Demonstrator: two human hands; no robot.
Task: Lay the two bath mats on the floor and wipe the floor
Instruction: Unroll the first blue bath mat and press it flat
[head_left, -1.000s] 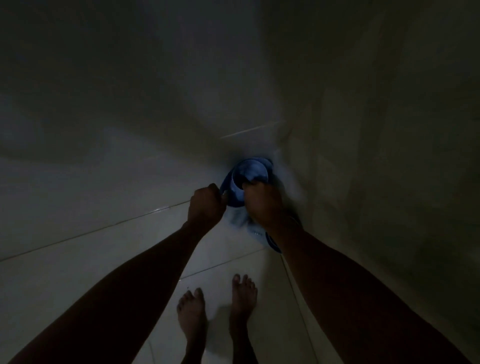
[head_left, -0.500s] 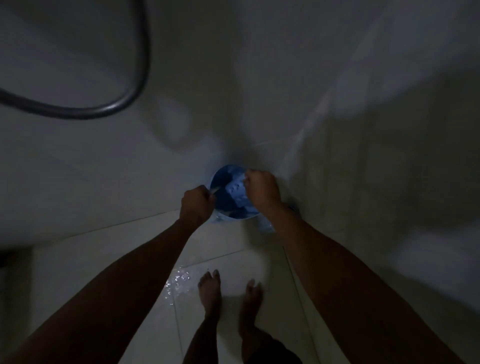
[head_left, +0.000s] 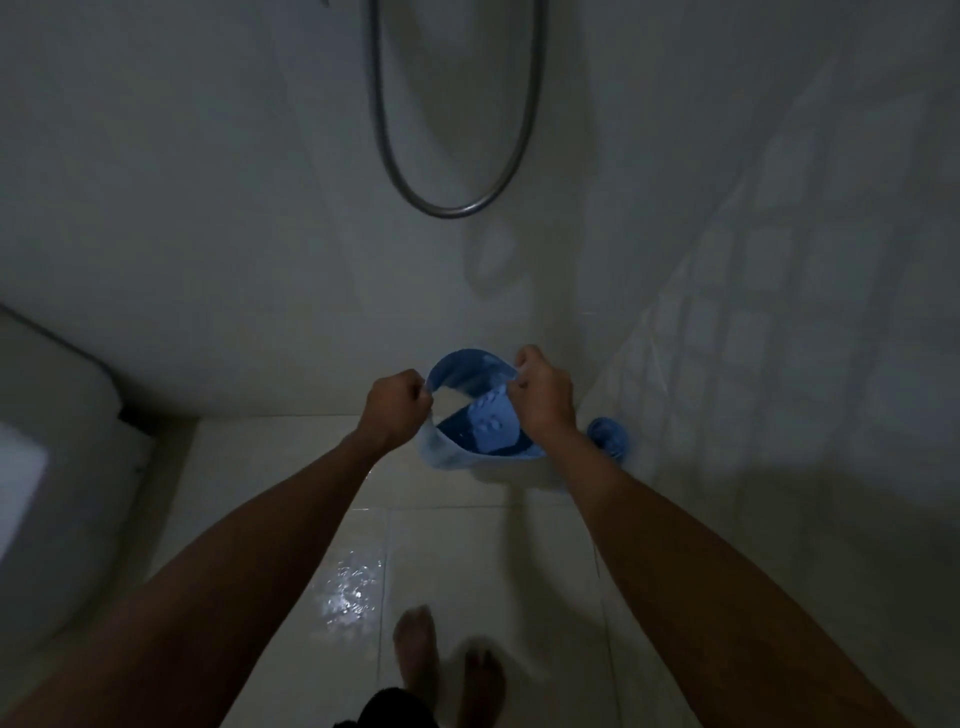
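I hold a blue bath mat (head_left: 480, 423) in the air, curled into a loop above the pale tiled floor (head_left: 467, 545). My left hand (head_left: 396, 404) grips its left edge and my right hand (head_left: 543, 391) grips its right edge, both fists closed on it. A second blue mat (head_left: 609, 437), rolled up, stands on the floor by the right wall, just right of my right wrist. Small raised bumps show on the held mat's inner face.
A metal shower hose (head_left: 452, 202) hangs in a loop on the back wall. A white toilet (head_left: 57, 467) fills the left side. A wet patch (head_left: 348, 592) shines on the floor near my bare feet (head_left: 447, 654). The right wall (head_left: 779, 312) has small square tiles.
The view has tilted up, so the shower hose and toilet now show. My hands have pulled apart and the mat has opened from a tight bundle into a wider loop.
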